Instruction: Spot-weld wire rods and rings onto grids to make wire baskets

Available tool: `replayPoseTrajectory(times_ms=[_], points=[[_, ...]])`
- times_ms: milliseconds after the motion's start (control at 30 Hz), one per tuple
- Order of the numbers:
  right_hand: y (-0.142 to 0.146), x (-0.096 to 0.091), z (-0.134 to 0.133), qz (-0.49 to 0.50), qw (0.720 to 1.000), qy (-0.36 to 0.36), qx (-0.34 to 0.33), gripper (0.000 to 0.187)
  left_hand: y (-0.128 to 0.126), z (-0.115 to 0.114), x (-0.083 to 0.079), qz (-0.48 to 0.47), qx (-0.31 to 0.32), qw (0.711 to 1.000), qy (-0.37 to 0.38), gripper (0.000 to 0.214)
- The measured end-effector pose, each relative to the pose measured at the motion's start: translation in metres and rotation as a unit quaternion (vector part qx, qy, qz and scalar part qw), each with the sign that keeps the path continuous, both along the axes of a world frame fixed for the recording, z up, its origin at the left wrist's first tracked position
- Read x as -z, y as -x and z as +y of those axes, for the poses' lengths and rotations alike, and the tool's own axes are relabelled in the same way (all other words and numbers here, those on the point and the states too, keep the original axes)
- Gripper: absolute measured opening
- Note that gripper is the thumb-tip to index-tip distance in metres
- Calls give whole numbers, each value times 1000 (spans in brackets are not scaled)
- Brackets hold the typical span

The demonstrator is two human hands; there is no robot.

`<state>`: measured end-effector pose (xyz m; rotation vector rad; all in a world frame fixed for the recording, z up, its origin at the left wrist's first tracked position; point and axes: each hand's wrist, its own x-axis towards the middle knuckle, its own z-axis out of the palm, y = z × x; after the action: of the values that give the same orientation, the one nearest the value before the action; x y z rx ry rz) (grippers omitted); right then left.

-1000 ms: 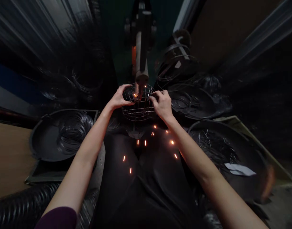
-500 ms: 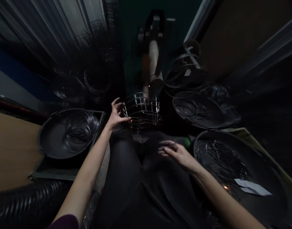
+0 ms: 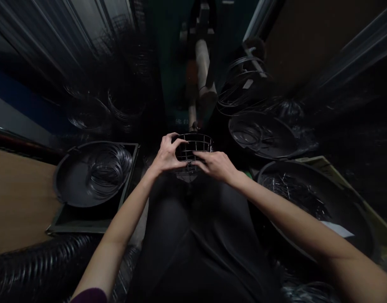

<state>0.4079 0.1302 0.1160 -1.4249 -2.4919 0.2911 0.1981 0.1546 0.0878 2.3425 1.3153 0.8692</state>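
A small round wire basket (image 3: 204,142) sits in front of my knees, below the welding machine's electrode arm (image 3: 192,112). My left hand (image 3: 168,155) is closed around the basket's left side, fingers over the upper wires and thumb along the lower front. From the right, my right hand (image 3: 219,165) reaches across the front, its fingertips pinched at the lower wires close to my left thumb. The fingers cover much of the basket's front.
On the left, a black basin (image 3: 71,183) holds a coil of wire rings (image 3: 110,168). To the right stand a basin with wire rings (image 3: 236,126) and a larger basin (image 3: 348,210) with short wire pieces and a white paper (image 3: 338,229). A ribbed black hose (image 3: 38,265) lies lower left.
My right hand has moved up and left from above my lap to the basket's front. My left hand has shifted right along with the basket. Small sparks seen earlier are gone.
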Motion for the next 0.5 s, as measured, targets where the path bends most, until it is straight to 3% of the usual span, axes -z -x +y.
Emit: replayPoseTrajectory(times_ms=[133,300,500], points=[[-10,5,-5,-109,990,-90,-15,42,-11,8,3,-43,-1,999,15,65],[-21,6,4,-108,984,-142,-27,36,-20,17,3,-68,-5,998,16,66],[-20,5,15,-106,982,-155,-30,34,-19,25,-1,-69,1,997,23,65]])
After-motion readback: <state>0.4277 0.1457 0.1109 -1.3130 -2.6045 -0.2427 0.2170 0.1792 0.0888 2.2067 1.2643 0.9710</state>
